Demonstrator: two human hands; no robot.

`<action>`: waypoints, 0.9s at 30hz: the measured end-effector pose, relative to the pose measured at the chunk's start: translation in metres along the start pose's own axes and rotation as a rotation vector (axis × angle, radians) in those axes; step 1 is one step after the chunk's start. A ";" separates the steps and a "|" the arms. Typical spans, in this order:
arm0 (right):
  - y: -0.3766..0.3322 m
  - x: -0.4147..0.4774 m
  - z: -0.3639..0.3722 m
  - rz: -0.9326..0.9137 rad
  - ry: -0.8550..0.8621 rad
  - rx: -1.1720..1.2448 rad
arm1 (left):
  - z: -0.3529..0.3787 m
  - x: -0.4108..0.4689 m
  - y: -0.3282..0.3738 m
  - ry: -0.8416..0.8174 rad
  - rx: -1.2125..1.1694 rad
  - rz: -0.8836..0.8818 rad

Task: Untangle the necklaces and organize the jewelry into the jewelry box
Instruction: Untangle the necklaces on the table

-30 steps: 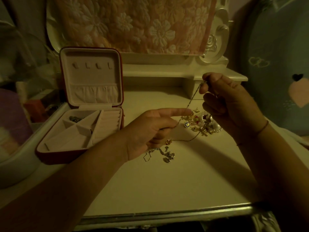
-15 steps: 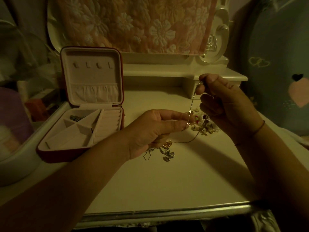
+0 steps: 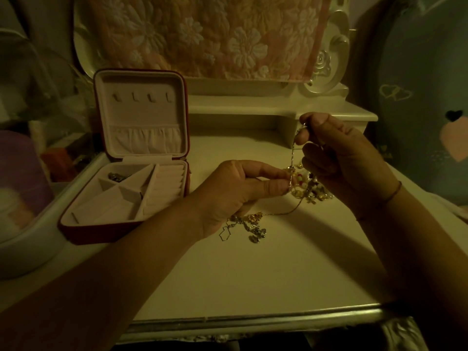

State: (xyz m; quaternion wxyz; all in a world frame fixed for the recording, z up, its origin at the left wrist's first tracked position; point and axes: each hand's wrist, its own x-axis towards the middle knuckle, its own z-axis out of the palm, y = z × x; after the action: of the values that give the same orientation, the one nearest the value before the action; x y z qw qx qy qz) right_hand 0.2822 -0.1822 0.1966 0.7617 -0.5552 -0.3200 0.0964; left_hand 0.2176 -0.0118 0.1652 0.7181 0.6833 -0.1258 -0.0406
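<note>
A thin gold necklace chain runs taut between my two hands above the dressing table. My right hand pinches its upper end between thumb and forefinger. My left hand pinches the chain lower down, just above a tangled heap of beaded and gold jewelry. The chain's loose end trails down to a second small cluster of pendants and charms lying under my left wrist. The red jewelry box stands open at the left, with one dark piece in a back compartment.
The cream table top has a silver front edge. A raised shelf and a carved mirror frame draped with floral cloth stand behind. A white tub rim borders the left side, and a grey cushion with hearts lies at right.
My left forefinger, pointing out straight a second ago, has closed with the thumb onto the chain. The chain now hangs steeper between my hands, and my right hand has shifted slightly left.
</note>
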 end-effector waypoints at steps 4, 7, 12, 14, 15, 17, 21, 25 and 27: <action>0.000 0.001 -0.003 -0.019 -0.017 0.005 | 0.000 0.001 -0.001 0.010 0.006 0.008; -0.001 0.002 -0.005 -0.042 -0.008 0.017 | 0.000 0.001 -0.002 0.049 -0.005 0.027; -0.003 0.002 -0.010 -0.081 0.001 0.060 | -0.004 0.004 0.002 0.183 -0.022 0.083; -0.005 0.002 -0.011 -0.098 0.002 0.079 | -0.007 0.006 0.002 0.256 -0.009 0.102; -0.006 0.003 -0.011 -0.107 0.003 0.086 | -0.008 0.007 0.002 0.289 0.001 0.108; -0.007 0.005 -0.011 -0.116 0.008 0.093 | -0.009 0.008 0.003 0.338 0.021 0.109; -0.013 0.012 -0.011 -0.108 0.031 0.076 | -0.011 0.011 0.008 0.378 -0.010 0.095; -0.029 0.018 -0.010 -0.105 0.052 0.066 | -0.016 0.014 0.014 0.398 -0.078 0.073; -0.039 0.022 -0.010 -0.108 0.060 0.070 | -0.017 0.013 0.015 0.422 -0.104 0.053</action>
State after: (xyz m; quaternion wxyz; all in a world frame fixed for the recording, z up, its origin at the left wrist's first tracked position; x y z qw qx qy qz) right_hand 0.2969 -0.1929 0.2381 0.7938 -0.5130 -0.3230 0.0498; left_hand 0.2328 0.0029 0.1811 0.7635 0.6352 0.0118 0.1158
